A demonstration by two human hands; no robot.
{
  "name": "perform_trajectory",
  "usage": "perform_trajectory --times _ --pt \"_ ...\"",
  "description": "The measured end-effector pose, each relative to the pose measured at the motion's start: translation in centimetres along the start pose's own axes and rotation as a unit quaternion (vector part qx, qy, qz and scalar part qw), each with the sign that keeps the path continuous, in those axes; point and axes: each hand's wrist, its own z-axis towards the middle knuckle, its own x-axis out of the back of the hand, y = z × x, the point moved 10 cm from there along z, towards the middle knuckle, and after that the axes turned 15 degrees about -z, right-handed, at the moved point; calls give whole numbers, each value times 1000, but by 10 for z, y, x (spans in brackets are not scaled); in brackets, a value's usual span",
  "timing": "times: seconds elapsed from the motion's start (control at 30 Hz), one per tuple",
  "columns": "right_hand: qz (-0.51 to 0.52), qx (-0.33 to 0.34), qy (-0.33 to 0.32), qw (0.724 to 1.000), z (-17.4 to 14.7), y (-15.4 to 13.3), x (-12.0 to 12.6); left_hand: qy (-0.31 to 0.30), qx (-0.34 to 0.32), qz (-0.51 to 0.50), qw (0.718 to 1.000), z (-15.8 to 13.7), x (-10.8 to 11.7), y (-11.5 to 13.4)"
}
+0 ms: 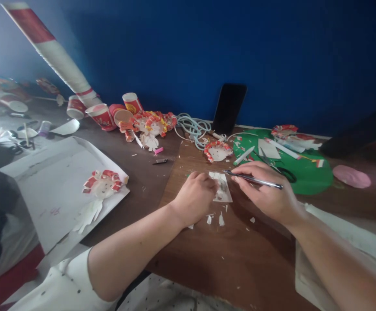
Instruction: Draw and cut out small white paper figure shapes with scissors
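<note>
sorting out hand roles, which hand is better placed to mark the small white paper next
Probably the right hand: it holds the pen, one end close to the small white paper. The left hand is at the paper's left side, no pen showing.

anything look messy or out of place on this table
Yes, a little. Loose paper scraps litter the table near the left hand, looking like uncleared offcuts. Toward the back left, a red paper cup leans over rather than standing upright. I see no spilled liquid.
</note>
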Motion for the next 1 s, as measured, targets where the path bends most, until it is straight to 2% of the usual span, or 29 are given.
perform_trajectory --times 0.2,0.3,0.4,0.5,0.7,0.87,1.0 --pt "-10 -5 -6 1000 -10 6 -10 -26 6 8 1000 0 -3 1" --pt "-34 14 13 999 -15 3 -8 -17 9 10 1000 -1 -3 1" --pt "-42 6 22 999 -17 3 -6 -5 5 9 1000 -2 -3 1" --pt "-46 -14 23 999 -19 6 -6 -11 3 12 1000 -2 -4 2" --pt "-38 -5 41 998 -22 6 -7 -23 9 19 1000 -2 -4 2" --pt "-94 33 -3 995 -25 -1 -13 -21 5 19 1000 -2 -5 2" --pt "-140 35 -42 989 -36 -4 -21 -2 9 9 1000 -1 -2 2"
